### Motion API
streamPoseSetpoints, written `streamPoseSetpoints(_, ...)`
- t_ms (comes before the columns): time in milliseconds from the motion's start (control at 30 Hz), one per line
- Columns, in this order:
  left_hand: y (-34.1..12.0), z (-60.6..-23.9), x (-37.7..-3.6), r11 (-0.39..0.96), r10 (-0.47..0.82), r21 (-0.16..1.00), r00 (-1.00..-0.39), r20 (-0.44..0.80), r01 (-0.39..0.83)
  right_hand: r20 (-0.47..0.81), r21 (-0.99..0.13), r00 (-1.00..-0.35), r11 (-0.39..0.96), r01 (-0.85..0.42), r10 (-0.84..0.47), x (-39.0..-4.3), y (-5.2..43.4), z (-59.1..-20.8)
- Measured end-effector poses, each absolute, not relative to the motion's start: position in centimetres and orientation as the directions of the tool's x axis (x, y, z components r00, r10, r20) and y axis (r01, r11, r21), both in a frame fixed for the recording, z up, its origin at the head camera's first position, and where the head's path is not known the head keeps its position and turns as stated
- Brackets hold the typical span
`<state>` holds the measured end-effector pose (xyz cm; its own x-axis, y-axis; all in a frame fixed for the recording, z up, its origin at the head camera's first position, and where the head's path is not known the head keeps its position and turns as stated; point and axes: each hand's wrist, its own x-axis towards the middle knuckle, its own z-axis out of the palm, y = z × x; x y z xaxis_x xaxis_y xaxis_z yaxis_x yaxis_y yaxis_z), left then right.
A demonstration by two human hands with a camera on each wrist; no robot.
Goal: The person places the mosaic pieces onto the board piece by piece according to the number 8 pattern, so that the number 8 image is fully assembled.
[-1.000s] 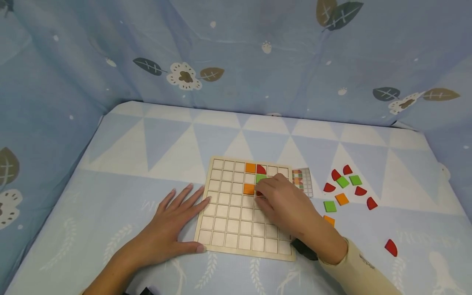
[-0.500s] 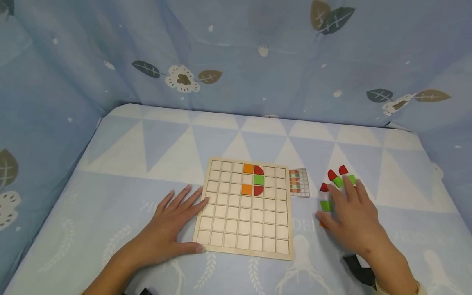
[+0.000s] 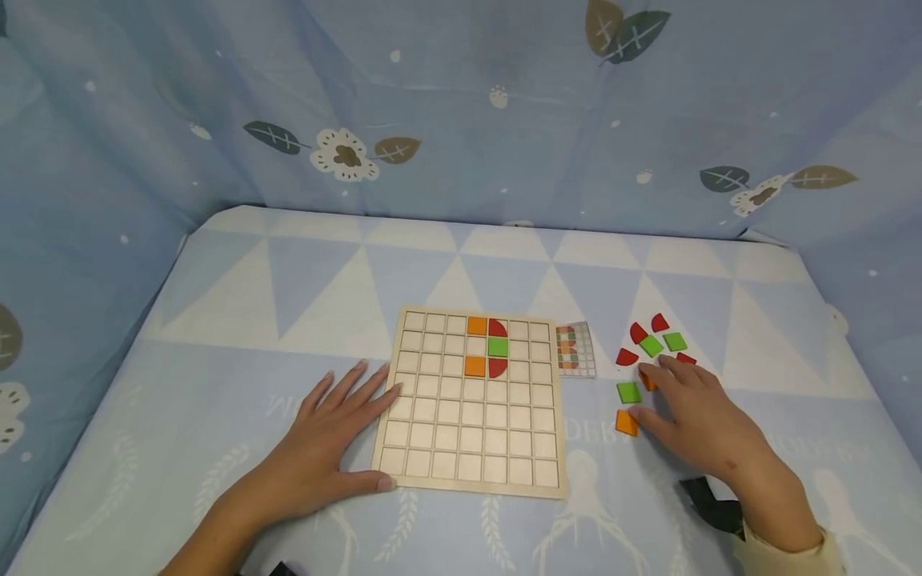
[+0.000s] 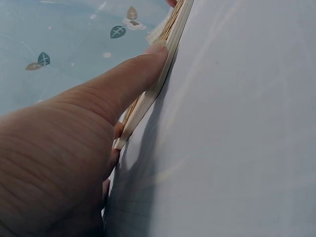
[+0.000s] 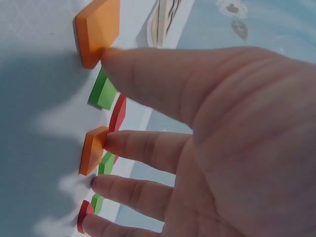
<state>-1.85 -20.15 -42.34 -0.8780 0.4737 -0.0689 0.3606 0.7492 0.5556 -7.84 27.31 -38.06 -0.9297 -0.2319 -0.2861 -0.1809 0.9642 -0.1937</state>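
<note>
While the right hand lies spread among loose tiles near the bench's right edge, its thumb touches one orange tile; the right wrist view shows a fingertip touching a second orange tile, half hidden from the head camera. Left hand lies flat, thumb and fingertips against the wooden grid board, mid-bench.

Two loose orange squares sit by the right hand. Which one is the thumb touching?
The nearer orange square, below the green square. The right hand has its thumb tip against it; the other orange square lies farther up, at the fingertips.
</note>
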Motion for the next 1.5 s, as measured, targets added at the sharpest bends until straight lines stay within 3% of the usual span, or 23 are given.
streamPoseSetpoints(467,-20.2,-42.6,-1.8,0.754,0.468,0.555,-0.88,-0.076,0.353,-0.174,-0.164,-0.971,0.977,-0.133,-0.162,-7.9,26.3,-38.2)
streamPoseSetpoints(700,-20.1,-42.6,-1.8,0.752,0.474,0.551,-0.878,-0.072,0.361,-0.183,-0.219,-0.969,0.968,-0.124,-0.165,-8.1,27.3,-37.7)
streamPoseSetpoints(967,-20.1,-42.6,-1.9,0.759,0.473,0.539,-0.878,-0.074,0.364,-0.195,-0.227,-0.98,0.974,0.006,-0.04,-8.9,29.4,-37.3)
streamPoseSetpoints(1500,-20.2,-42.7,-1.9,0.754,0.481,0.54,-0.874,-0.066,0.374,-0.215,-0.24,-0.976,0.971,0.014,-0.039,-9.5,31.1,-38.4)
